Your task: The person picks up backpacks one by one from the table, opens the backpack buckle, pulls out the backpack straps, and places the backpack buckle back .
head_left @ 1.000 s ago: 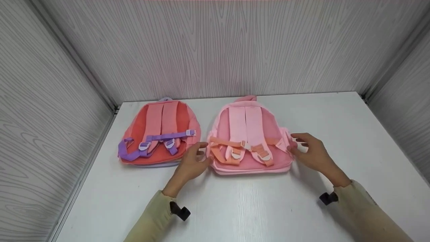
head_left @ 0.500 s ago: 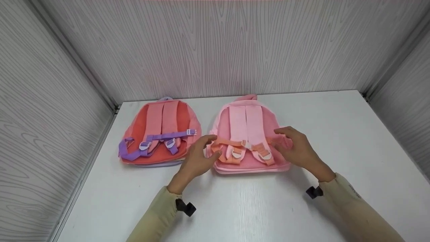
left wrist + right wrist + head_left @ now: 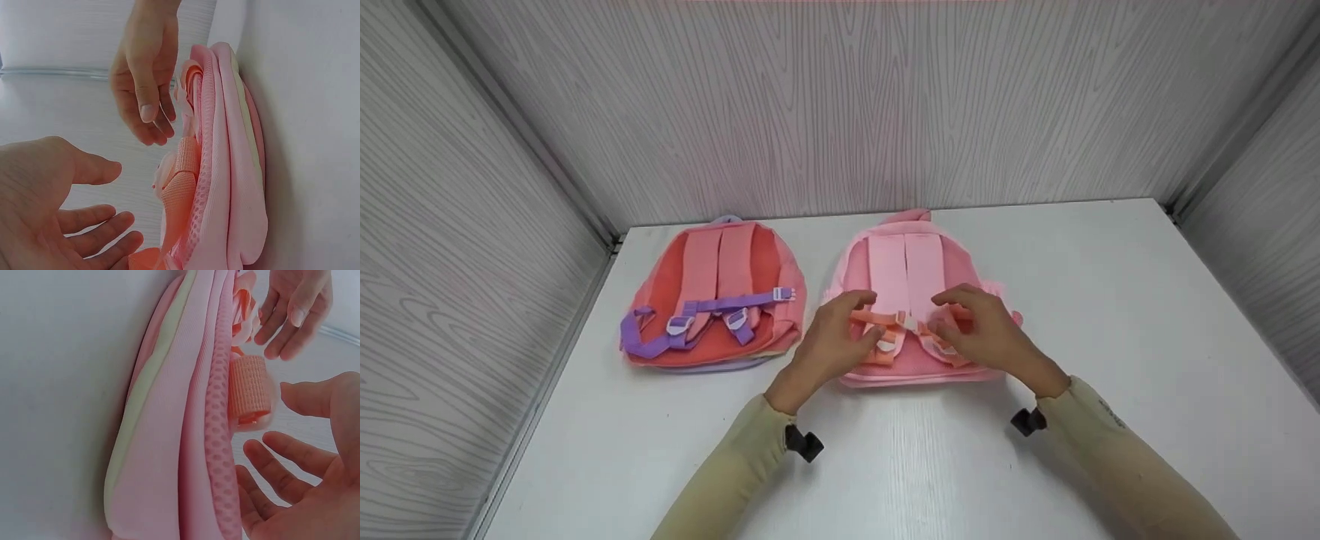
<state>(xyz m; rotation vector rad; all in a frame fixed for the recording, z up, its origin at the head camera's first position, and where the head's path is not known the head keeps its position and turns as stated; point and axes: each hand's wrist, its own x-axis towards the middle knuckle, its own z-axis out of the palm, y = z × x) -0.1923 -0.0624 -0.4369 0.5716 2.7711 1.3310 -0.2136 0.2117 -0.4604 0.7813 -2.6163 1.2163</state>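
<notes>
A pink backpack (image 3: 889,266) lies back side up on the white table, shoulder straps showing. Across its lower half runs an orange chest strap (image 3: 874,319) joined by a pale buckle (image 3: 910,323). My left hand (image 3: 840,339) is over the bag's left half, thumb and fingers spread apart beside that strap. On the other side my right hand (image 3: 988,335) is near the strap's right part, also with a gap between thumb and fingers. Both wrist views show orange webbing (image 3: 185,157) standing up from the mesh back panel (image 3: 219,433), and nothing between the fingers of either hand.
To the left lies a second backpack (image 3: 769,259), red and coral with purple straps (image 3: 735,304), also back side up. Wood-grain panels (image 3: 847,105) wall the white table (image 3: 915,465) at the back and both sides.
Both hands have moved inward from the pink backpack's side edges to above its middle, near the chest strap. The red backpack has stayed in place.
</notes>
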